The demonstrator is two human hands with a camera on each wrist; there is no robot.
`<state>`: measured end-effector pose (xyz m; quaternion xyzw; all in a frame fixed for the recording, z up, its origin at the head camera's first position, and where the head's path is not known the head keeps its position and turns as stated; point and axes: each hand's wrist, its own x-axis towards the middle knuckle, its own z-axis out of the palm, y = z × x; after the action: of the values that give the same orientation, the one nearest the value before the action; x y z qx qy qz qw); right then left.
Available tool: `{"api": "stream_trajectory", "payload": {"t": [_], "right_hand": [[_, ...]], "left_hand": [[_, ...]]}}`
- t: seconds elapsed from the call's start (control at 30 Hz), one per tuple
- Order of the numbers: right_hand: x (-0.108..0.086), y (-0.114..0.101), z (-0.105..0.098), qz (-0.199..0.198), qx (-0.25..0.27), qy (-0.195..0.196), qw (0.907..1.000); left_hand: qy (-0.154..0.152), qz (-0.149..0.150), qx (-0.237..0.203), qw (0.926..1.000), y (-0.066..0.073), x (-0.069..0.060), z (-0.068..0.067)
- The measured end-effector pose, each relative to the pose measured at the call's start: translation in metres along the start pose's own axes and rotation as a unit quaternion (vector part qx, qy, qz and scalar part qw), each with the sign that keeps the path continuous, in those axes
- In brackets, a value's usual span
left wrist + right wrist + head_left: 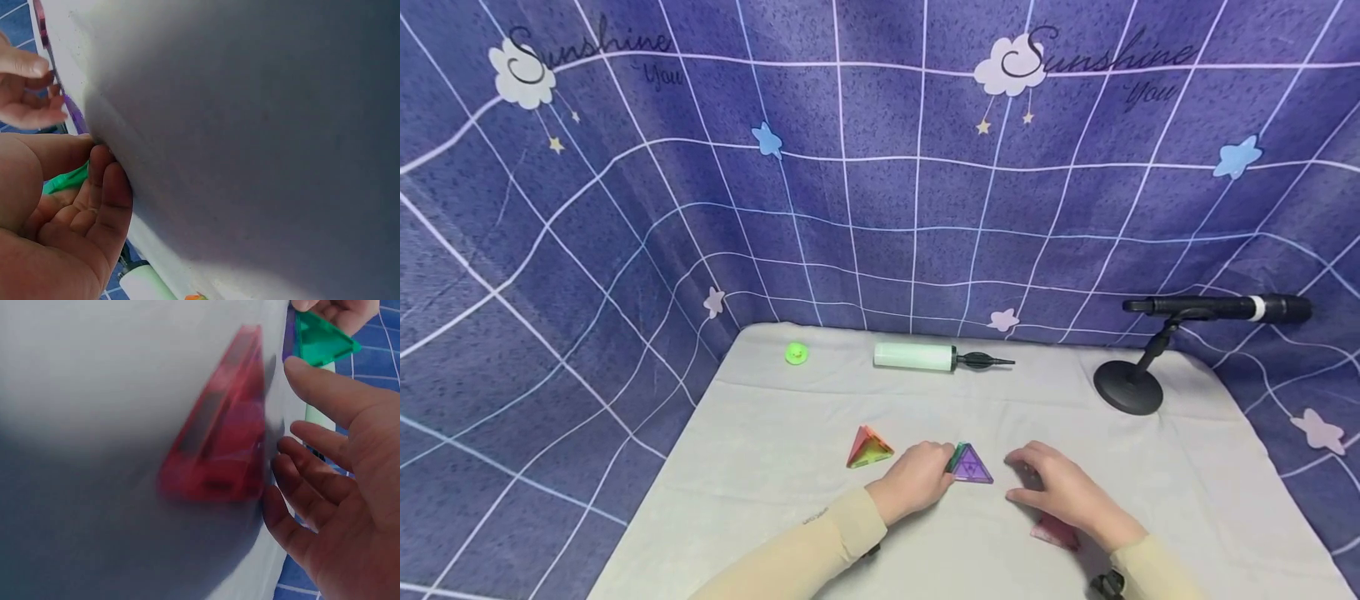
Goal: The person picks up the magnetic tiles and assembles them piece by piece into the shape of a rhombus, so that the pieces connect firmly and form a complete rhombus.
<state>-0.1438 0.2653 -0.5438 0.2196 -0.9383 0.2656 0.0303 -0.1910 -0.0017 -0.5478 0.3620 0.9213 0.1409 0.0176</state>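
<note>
Purple-blue curtain (880,200) fills the background, pale grid lines, printed white clouds (1007,71) and stars (767,140). Whitish cloth-covered table (737,467) below it, slightly creased. Clock read from mid-table in head view, 12 toward curtain. Black microphone (1217,308) with white band, lying roughly level on a desk stand (1129,387) with round base, 2 o'clock, near the far edge. Pale green pump (914,357) with black nozzle on its side at 11 to 12, nozzle aimed at 3. Left hand (917,477), cream sleeve (820,542), comes in from 8; its grip is pinching the green tile, thumb against fingertips, low by the table. Right hand (1067,492), also cream-sleeved, comes in from 4; grip released, fingers loosely bent and apart, near the tile pair but clear of it. Red-orange-yellow pyramid (868,450) of see-through tiles sits at 9, beyond the left wrist. Pinkish-red triangular piece (1056,533) on the table at 4, partly under the right hand in head view; blurred in right wrist view, can't tell if one tile or several. Purple triangular tile (972,467) flat at dial centre, apex toward 12. Green triangular tile (322,340) stands up off the table along the purple one's 9 o'clock side, mostly edge-on in head view, clear in right wrist view. Small bright green round toy (796,354) at 10, near the far edge; markings too small to read.
</note>
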Motion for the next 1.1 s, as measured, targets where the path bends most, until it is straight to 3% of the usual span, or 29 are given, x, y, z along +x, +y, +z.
{"api": "stream_trajectory", "payload": {"t": [0.13,0.43,0.77,1.1], "right_hand": [[-0.015,0.006,-0.004,-0.005,-0.007,0.003,1.0],[-0.04,0.015,-0.005,-0.083,-0.007,0.044,0.9955],[-0.059,0.019,-0.006,-0.119,-0.009,0.074,0.9901],[-0.073,0.023,-0.008,-0.101,-0.014,0.101,0.9896]], "left_hand": [[-0.003,-0.004,-0.008,1.0,0.0,0.0,-0.001],[-0.006,-0.008,-0.01,0.9999,-0.001,0.002,0.001],[-0.007,-0.009,-0.011,0.9999,-0.001,0.001,0.001],[-0.008,-0.014,-0.016,0.9997,0.0,0.002,-0.002]]}}
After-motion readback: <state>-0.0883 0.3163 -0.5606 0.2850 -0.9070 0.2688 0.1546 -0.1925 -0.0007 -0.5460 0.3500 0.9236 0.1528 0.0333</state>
